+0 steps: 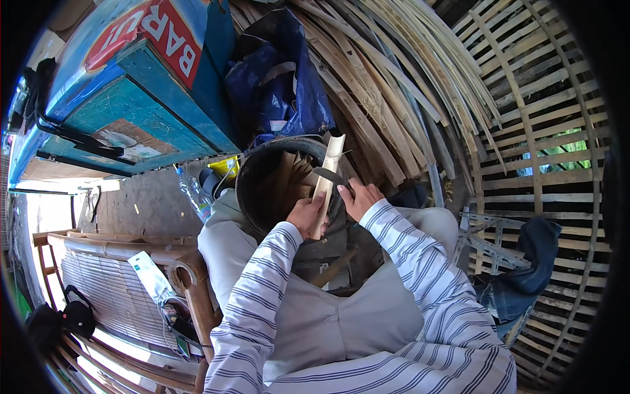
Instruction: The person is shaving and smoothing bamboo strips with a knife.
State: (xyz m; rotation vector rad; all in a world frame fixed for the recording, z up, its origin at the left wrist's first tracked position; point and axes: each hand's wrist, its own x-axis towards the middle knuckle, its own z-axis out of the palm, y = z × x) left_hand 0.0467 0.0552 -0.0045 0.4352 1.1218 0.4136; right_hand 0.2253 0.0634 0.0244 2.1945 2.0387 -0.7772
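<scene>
On our right, tall wall of pale bamboo slats [571, 197], green patch [576, 148] showing brightly through gaps. At our upper left, large bright-blue box-shaped cabinet [164, 118] with red panel [172, 54]. Beside it, flat, dull grey floor [154, 200], partly in shade. Lower left, we see brown bamboo bench [111, 287] with slatted surface, thick rounded rails; strong white daylight [49, 213] glaring at our far left.

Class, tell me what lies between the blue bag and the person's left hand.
In the head view, a dark bucket lies between the blue bag and the left hand, its open mouth showing brownish material inside.
</scene>
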